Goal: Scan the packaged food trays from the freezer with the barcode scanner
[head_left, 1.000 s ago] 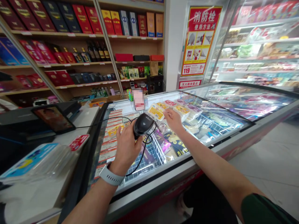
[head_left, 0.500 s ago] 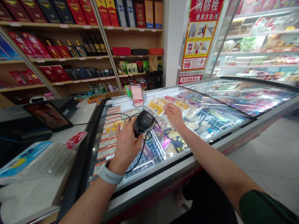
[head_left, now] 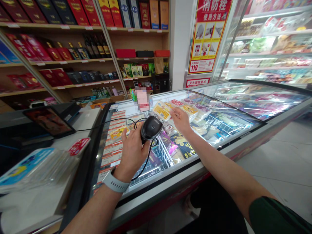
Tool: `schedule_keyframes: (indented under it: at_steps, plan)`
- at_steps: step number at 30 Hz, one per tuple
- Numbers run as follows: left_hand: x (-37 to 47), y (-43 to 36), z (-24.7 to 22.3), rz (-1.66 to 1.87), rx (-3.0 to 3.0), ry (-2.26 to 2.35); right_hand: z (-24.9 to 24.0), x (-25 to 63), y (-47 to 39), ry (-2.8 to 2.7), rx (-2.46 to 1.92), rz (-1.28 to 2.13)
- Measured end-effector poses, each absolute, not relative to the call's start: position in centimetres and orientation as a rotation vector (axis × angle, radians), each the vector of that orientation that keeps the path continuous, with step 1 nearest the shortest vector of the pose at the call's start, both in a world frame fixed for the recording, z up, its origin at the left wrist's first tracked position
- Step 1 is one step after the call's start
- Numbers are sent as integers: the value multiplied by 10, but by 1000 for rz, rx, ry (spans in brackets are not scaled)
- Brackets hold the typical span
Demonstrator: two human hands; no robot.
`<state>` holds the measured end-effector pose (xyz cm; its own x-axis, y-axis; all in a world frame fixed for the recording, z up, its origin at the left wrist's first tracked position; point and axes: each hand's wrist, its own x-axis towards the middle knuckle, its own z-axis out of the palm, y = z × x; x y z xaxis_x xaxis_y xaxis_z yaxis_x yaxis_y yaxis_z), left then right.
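Note:
My left hand (head_left: 134, 151) is closed around a black barcode scanner (head_left: 151, 128) above the glass top of a chest freezer (head_left: 209, 162). The scanner's head points away from me, and its black cable loops beneath it. A yellow-labelled clear food pack (head_left: 161, 110) is pinched at its right edge by my right hand (head_left: 180, 118), just beyond the scanner and apart from it. Right beside that hand are more packs, one with a yellow label (head_left: 190, 110) and one with a purple label (head_left: 202, 110).
Several clear packs (head_left: 36, 165) lie on the counter at left, near a tablet-like screen (head_left: 50, 121). Price labels (head_left: 113, 143) line the freezer's left side. Wire baskets with bagged goods show through the glass. Shelves of boxes and bottles (head_left: 97, 45) stand behind.
Almost nothing differs. The view has shifted very slightly; both hands keep hold of the scanner and the pack in nearly the same places.

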<state>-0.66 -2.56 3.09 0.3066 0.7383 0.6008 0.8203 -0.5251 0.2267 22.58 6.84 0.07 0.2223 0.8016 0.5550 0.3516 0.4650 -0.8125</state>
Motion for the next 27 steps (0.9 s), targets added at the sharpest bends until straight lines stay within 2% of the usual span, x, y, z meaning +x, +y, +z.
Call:
schedule_keyframes:
  at_steps: [16,22,27]
  plan:
    - [-7,-26,30,-1019,-2448,-1434,6,226,64,-1373,-1165,371]
    - [-9,-20,27,-1025,-2479,-1424,26,245,48,-1454,-1339,-39]
    - [-11,-20,28,-1043,-2467,-1432,25,262,24,-1632,-1460,-468]
